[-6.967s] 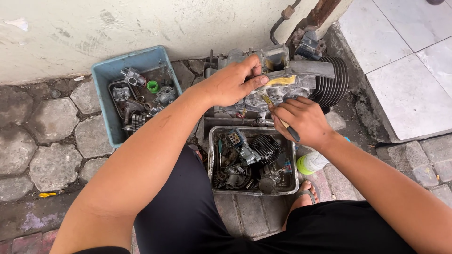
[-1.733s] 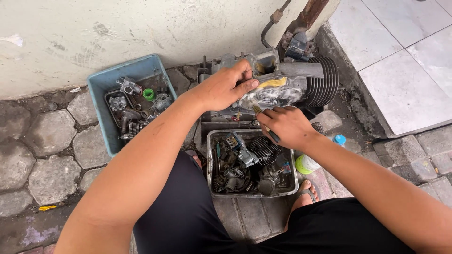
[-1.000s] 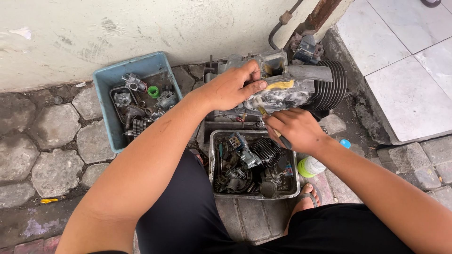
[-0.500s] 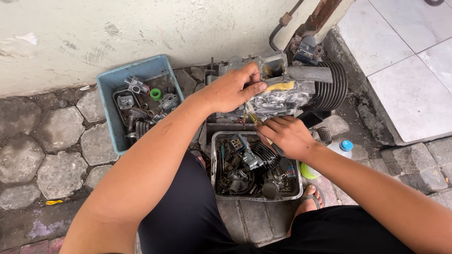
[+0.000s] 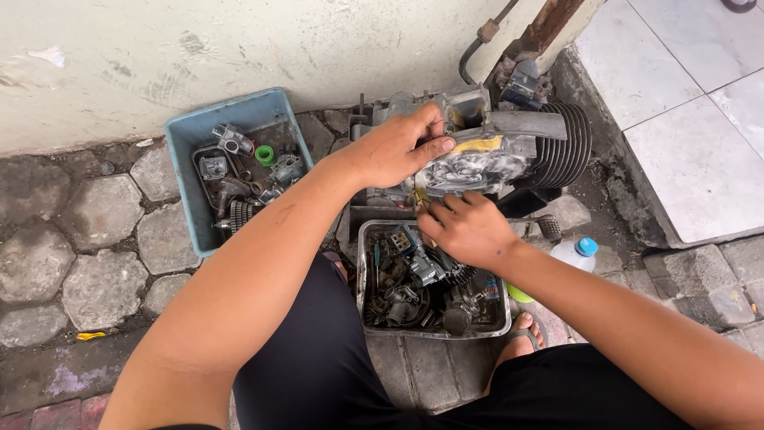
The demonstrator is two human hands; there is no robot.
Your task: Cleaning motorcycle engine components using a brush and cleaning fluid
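A grey finned engine block (image 5: 549, 147) lies on the ground against the wall. My left hand (image 5: 394, 147) grips its top left side, fingers curled over the casing. Just below it, my right hand (image 5: 465, 227) is closed around a small tool or part whose yellowish tip touches the engine's lower edge; the object itself is mostly hidden by my fingers. A metal tray (image 5: 362, 275) full of dark greasy engine parts sits directly under my right hand.
A blue plastic bin (image 5: 187, 167) with small parts and a green ring stands to the left. A clear bottle with a blue cap (image 5: 577, 251) lies right of the tray. White tiles rise at the right; cobbles lie left. My foot in a sandal (image 5: 521, 334).
My right hand has dropped from the engine's side toward its lower edge over the tray and shifted left. My left hand stays on the engine top.
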